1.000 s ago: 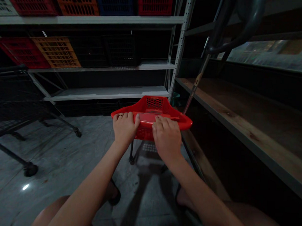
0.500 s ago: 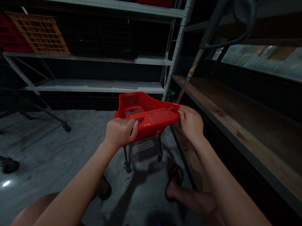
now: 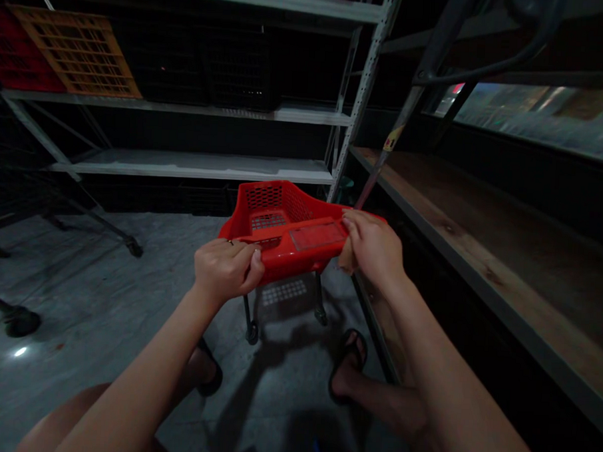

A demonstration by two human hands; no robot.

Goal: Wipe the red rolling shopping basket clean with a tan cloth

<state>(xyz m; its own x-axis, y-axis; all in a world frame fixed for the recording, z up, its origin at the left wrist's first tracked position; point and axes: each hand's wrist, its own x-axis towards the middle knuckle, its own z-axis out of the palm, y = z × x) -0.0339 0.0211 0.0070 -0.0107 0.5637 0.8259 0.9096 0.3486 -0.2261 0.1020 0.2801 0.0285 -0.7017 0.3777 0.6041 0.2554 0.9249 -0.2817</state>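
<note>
Red plastic trolley basket (image 3: pixel 281 228): perforated walls, flat solid panel along the near rim, mounted on a dark frame with small castor wheels (image 3: pixel 251 332) resting on the grey floor (image 3: pixel 103 297). Positioned in the aisle corner, just in front of the white metal shelving (image 3: pixel 194 165) and close beside the wooden shelf (image 3: pixel 481 227) at right. Tilted slightly, left end of near rim lower than right.

Left hand (image 3: pixel 227 271): closed around the near left corner of the basket rim, fingers curled over the edge, thumb pressed against the front face. Firm hold on the rim.

Right hand (image 3: pixel 373 246): placed at the near right corner of the rim, fingers bent down over the edge, touching the red plastic. Small tan object visible under the palm; nature not determinable. Full closure on the rim not confirmable from this angle.

Surroundings: orange crate (image 3: pixel 76 53) and red crate (image 3: pixel 13 60) on the upper left shelf, black crates (image 3: pixel 228 69) beside them. Perforated upright post (image 3: pixel 364 95) between the two shelving runs. Slanted handle with a yellow label (image 3: pixel 392 140) leaning against the wooden shelf, just behind the basket. Dark wire cart (image 3: pixel 18 193) at far left, well apart. Sandalled feet (image 3: pixel 348 361) on the floor beneath the arms.
</note>
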